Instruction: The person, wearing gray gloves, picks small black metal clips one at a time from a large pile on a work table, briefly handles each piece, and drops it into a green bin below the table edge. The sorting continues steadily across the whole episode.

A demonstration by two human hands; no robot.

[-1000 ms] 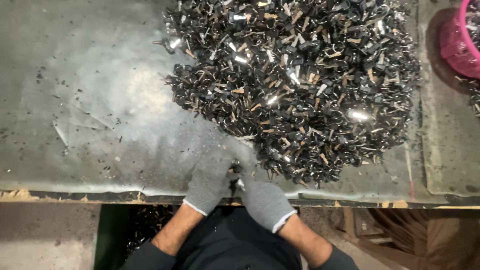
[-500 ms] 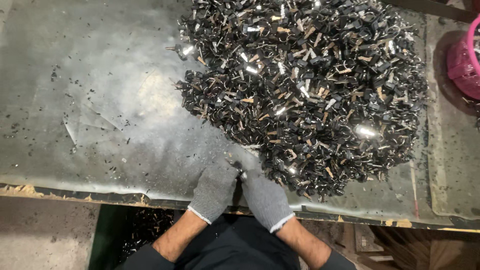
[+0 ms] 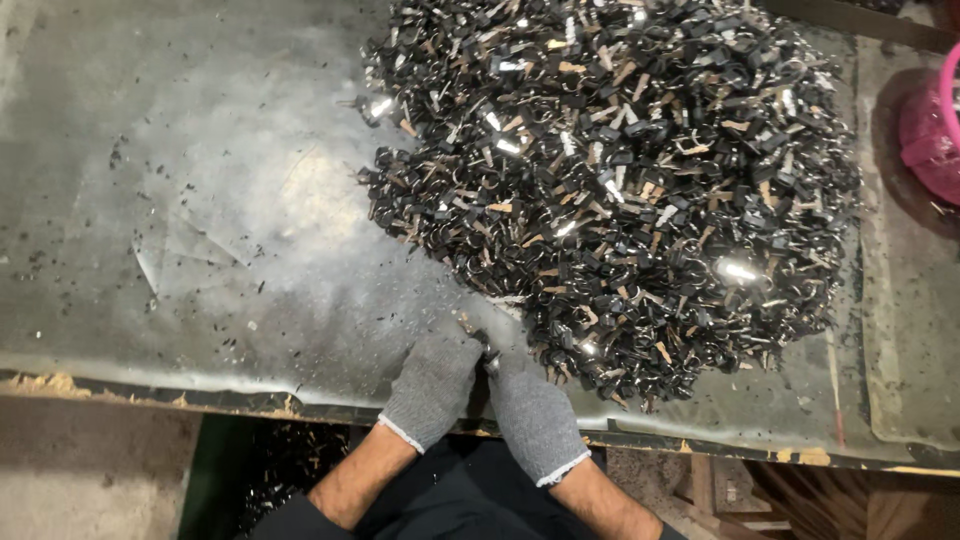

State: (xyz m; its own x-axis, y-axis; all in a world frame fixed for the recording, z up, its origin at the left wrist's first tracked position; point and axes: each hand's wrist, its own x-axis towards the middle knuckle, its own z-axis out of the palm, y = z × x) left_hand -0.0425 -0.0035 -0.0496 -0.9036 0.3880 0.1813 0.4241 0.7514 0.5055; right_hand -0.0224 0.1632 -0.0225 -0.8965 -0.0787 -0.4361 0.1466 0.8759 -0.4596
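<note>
A big heap of small black and tan metal clip-like parts [image 3: 620,180] covers the right half of a worn grey table top [image 3: 200,200]. Both of my hands wear grey knit gloves and meet at the table's near edge, just below the heap. My left hand [image 3: 432,385] and my right hand [image 3: 530,410] press together around one small dark metal part [image 3: 490,358] held between the fingertips. The part is mostly hidden by the gloves.
A pink plastic container [image 3: 930,130] stands at the right edge. Black specks and a torn patch [image 3: 180,250] mark the grey table covering on the left. Below the table edge, more dark parts lie in a green bin [image 3: 270,470].
The view has shifted slightly, so the heap sits higher and further right. My hands stay together at the table edge, working the same small part.
</note>
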